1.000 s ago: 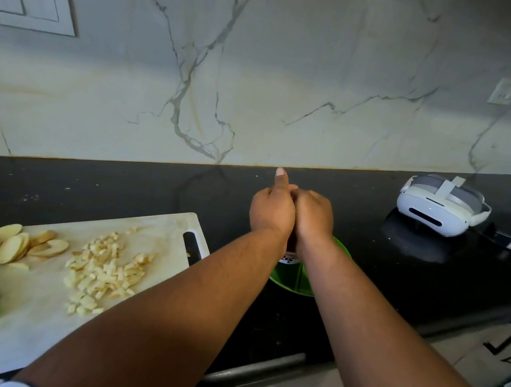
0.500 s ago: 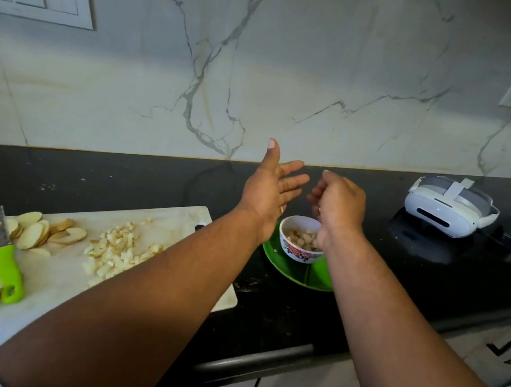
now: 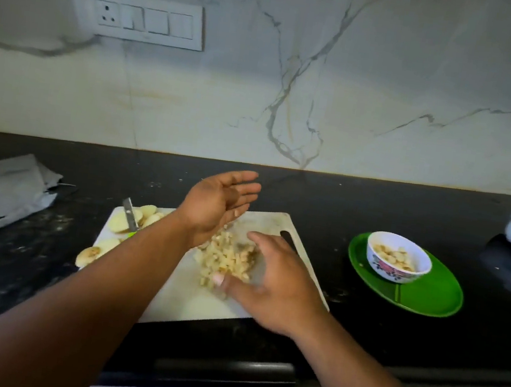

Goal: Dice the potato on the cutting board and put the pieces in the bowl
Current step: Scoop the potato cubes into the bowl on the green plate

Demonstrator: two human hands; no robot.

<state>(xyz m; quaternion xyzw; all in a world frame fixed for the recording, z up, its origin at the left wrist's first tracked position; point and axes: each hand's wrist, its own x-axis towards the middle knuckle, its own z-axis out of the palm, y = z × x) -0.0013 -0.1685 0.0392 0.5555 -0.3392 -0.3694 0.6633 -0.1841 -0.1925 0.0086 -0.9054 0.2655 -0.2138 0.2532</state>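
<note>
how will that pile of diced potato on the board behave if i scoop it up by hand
The diced potato is a loose heap of small cubes, so it will likely scatter rather than lift as one. The cut faces look moist, so bits probably stick to the right hand. Each piece looks light.

veined white marble wall [image 3: 392, 81] with switch panel [image 3: 145, 20] — black stone counter [image 3: 407, 213] below

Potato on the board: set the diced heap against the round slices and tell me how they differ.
The diced heap is small cubes piled mid-board; the round slices are broad flat discs, still uncut, at the cutting board's left end. The right hand touches the heap; no hand touches the slices, where the knife lies. Both are pale yellow potato on one board.
</note>
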